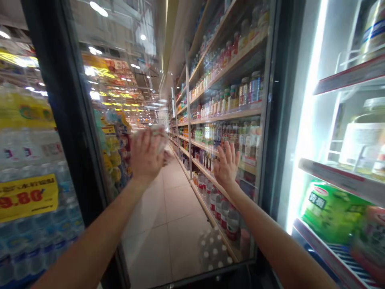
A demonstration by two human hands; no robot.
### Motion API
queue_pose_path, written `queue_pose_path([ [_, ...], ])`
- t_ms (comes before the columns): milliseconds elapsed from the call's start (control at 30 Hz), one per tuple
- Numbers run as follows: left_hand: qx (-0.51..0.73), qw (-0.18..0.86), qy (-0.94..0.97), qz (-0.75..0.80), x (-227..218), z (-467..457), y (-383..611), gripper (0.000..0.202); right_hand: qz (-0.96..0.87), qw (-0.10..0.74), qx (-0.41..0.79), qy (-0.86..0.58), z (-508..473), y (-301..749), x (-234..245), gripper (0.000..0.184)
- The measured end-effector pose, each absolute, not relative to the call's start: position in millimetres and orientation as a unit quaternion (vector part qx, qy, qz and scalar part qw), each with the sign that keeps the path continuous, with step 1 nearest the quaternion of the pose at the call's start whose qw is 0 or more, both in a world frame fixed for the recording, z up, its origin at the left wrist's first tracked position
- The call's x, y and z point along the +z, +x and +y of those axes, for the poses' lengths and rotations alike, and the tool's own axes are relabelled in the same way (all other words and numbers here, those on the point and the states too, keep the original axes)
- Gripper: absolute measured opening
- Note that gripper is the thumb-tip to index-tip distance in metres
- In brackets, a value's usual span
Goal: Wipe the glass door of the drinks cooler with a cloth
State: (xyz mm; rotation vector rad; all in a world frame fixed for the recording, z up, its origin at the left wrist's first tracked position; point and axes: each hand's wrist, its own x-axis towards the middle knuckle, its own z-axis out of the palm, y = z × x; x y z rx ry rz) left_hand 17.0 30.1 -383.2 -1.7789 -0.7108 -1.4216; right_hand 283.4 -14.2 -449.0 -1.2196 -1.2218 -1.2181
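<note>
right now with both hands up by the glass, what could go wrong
The right hand, bare with fingers spread, may leave prints if it is touching the glass door; contact is hard to tell. Pressing too hard on the blurred cloth under the left hand could swing the door, which seems to stand open. The right forearm looks close to the lit shelves, so it might knock the green pack.

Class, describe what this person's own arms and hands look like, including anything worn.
Left forearm and right forearm are bare, no sleeve in view. The left hand, blurred, and the right hand wear no gloves; no watch or bracelet shows.
</note>
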Motion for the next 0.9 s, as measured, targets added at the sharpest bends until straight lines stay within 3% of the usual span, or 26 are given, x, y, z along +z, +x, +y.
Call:
queue_pose_path([
  [167, -0.636, 0.318, -0.608, -0.354, -359.6, 33.5, -9.3, 0.052, -0.500, 0.495, -0.501, -0.505, -14.6, 281.0, -448.3, 0.051],
  [467, -0.429, 0.416, -0.781, -0.183, -411.8, 18.2, 63.3, 0.042, -0.505, 0.493, -0.499, -0.503, -14.5, 283.7, -448.5, 0.054],
  [700, -0.579, 0.368, -0.649, -0.329, -371.8, 28.8, -2.9, 0.046, -0.505, 0.490, -0.498, -0.507, -16.6, 280.8, -450.3, 0.052],
  [900, -0.523, 0.374, -0.713, -0.281, -409.3, 14.4, 57.0, 0.044, -0.532, 0.451, -0.501, -0.513, -31.4, 302.5, -426.9, 0.048],
])
